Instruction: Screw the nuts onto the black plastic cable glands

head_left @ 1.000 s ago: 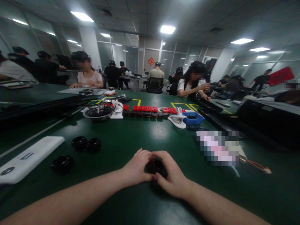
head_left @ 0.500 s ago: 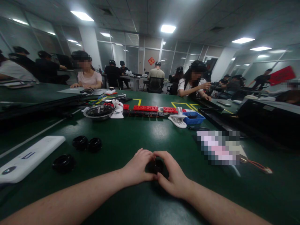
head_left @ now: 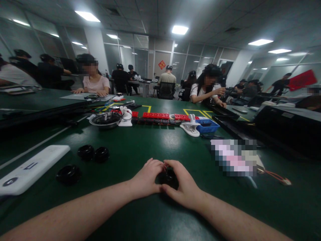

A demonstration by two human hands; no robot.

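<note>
In front of me, low over the green table [head_left: 120,214], my left hand [head_left: 148,177] and my right hand [head_left: 185,185] curl around a glossy black ring-shaped part [head_left: 171,177]. The fingers of both hands meet at its far side, and both thumbs come together on the near side, hiding much of it. Off to the left lie three similar parts: one black ring-shaped part [head_left: 68,174] nearer me, with a second ring [head_left: 86,152] and a third ring [head_left: 101,154] close together behind it.
A long white panel [head_left: 37,169] lies at far left. Across the table stand a metal bowl [head_left: 105,120], a row of red blocks [head_left: 155,115], a white clip stand [head_left: 192,126] and a blue tray [head_left: 213,126]. Orange wires [head_left: 276,176] lie right. Other people sit beyond.
My right thumb has shifted slightly left across the near side of the black ring, and the ring has turned or tilted a little between my hands. My left hand is nearly still.
</note>
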